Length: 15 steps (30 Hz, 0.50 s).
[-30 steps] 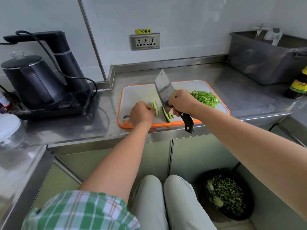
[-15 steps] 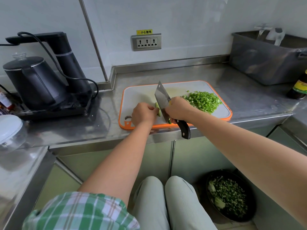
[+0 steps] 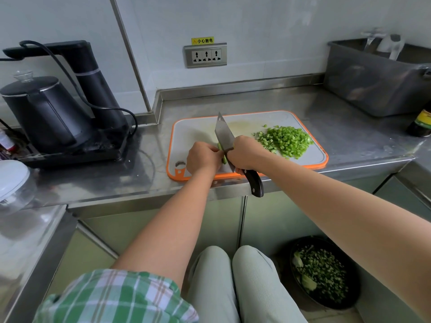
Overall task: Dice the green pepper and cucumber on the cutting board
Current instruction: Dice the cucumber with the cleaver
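Observation:
A white cutting board with an orange rim lies on the steel counter. A heap of diced green pepper and cucumber sits on its right half. My left hand holds down green cucumber strips, fingers curled over them; only a sliver of green shows. My right hand grips the black handle of a cleaver. The blade stands on edge right beside my left fingers, tip pointing away from me, its lower edge at the strips.
A black kettle on its black base with a cord stands at the left. A grey tub sits at the back right, a dark bottle beside it. A bowl of green scraps is on the floor. A socket is on the wall.
The cleaver came down from a raised position to the strips next to my left hand. My hands have closed together; the loose strips seen before are now under my left hand.

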Tool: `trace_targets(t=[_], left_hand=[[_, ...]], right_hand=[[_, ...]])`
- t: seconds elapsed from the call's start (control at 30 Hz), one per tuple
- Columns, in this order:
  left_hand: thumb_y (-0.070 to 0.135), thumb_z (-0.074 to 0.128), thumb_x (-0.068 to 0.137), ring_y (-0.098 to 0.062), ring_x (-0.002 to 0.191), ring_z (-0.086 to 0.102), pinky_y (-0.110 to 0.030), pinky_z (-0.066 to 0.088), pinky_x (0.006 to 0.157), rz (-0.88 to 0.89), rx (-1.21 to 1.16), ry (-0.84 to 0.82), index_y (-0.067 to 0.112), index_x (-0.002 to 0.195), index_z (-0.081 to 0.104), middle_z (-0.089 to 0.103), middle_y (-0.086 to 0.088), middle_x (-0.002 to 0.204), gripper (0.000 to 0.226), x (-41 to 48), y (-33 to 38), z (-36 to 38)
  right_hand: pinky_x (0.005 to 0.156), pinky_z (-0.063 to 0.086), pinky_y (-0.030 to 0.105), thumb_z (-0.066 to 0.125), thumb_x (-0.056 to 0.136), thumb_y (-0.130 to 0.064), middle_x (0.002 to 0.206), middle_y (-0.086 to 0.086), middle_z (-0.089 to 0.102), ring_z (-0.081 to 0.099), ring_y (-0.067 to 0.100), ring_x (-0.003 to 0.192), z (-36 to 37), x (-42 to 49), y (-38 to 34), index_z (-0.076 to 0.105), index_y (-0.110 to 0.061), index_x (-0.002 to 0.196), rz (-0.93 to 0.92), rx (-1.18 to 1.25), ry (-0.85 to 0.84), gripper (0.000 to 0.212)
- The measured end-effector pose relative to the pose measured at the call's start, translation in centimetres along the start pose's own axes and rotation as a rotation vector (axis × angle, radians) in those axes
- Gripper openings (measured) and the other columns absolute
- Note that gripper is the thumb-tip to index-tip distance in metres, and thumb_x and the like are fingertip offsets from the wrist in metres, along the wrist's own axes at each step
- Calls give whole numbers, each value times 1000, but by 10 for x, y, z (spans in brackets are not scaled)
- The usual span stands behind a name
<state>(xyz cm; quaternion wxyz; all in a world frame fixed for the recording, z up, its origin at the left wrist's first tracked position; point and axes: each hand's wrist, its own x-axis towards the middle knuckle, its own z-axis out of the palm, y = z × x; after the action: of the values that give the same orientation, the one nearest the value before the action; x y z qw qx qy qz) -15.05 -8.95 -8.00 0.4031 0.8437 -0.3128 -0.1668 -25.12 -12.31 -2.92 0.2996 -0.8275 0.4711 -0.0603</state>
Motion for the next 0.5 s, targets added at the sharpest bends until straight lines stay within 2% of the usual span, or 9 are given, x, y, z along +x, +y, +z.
trace_targets(t=[0.1, 0.27, 0.4, 0.5], left_hand=[[26, 67, 81, -27, 80, 66, -25, 39, 60, 2, -6, -10, 21, 85, 78, 72, -5, 83, 14, -1, 0, 0], [19, 64, 79, -26, 77, 67, -25, 44, 60, -8, -6, -40, 18, 80, 77, 72, -6, 76, 14, -1, 2, -4], [19, 62, 75, -28, 76, 68, -26, 49, 63, -26, -3, -46, 18, 76, 77, 71, -7, 74, 15, 0, 3, -5], [16, 59, 75, -28, 77, 68, -23, 42, 59, -28, 8, -50, 17, 74, 75, 71, -7, 73, 16, -1, 3, -6]], right_hand=[[45, 42, 23, 43, 82, 0, 53, 7, 56, 52, 17, 43, 1, 2, -4, 52, -3, 70, 2, -58, -3, 15], [44, 37, 23, 46, 82, -2, 57, 7, 53, 50, 18, 48, 5, 6, -8, 46, -5, 67, -13, -141, 7, 16], [48, 42, 24, 48, 79, -1, 59, 10, 54, 51, 21, 50, 8, 11, -8, 46, -5, 65, -19, -160, -8, 14], [52, 43, 26, 50, 78, 1, 59, 11, 56, 52, 22, 50, 7, 14, -12, 49, -4, 64, -22, -184, -37, 14]])
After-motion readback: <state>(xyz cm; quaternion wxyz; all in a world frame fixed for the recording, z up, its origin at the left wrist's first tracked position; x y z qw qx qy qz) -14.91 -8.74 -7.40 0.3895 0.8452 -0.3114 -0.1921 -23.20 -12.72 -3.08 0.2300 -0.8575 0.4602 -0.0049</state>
